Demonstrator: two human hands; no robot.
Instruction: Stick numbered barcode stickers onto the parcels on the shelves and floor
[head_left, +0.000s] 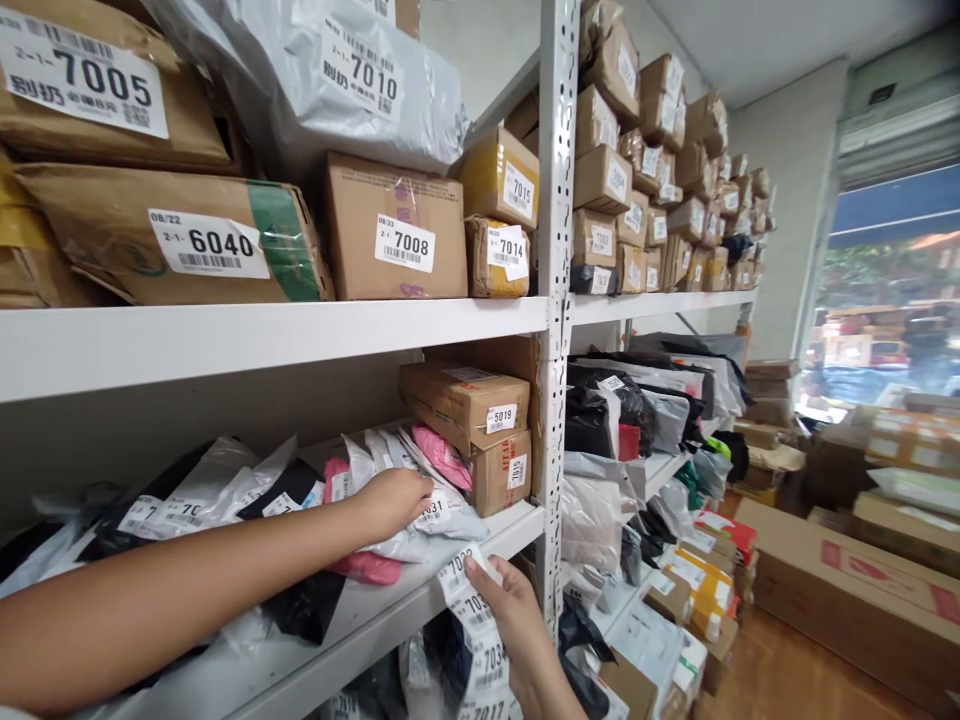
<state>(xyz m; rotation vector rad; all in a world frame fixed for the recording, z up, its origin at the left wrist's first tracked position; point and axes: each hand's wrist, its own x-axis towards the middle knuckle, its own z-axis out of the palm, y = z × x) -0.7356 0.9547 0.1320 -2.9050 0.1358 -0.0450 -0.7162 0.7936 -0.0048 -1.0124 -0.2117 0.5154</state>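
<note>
My left hand (394, 503) reaches onto the middle shelf with its fingers curled at the top of a white plastic mailer bag (457, 524). Just under those fingertips is a number label (433, 513) ending in 031. Below and to the right, my right hand (517, 610) pinches a long strip of printed number labels (480, 630) between thumb and fingers. The strip hangs down in front of the shelf edge, showing 7034 among its numbers. Pink packages (442, 457) lie around the white bag, partly covered.
Two stacked cardboard boxes (463, 405) stand right of the bags, against the upright post (556, 300). More plastic mailers (187, 500) lean to the left. Labelled boxes (397, 230) fill the shelf above. Large cartons (855, 590) sit on the floor at right.
</note>
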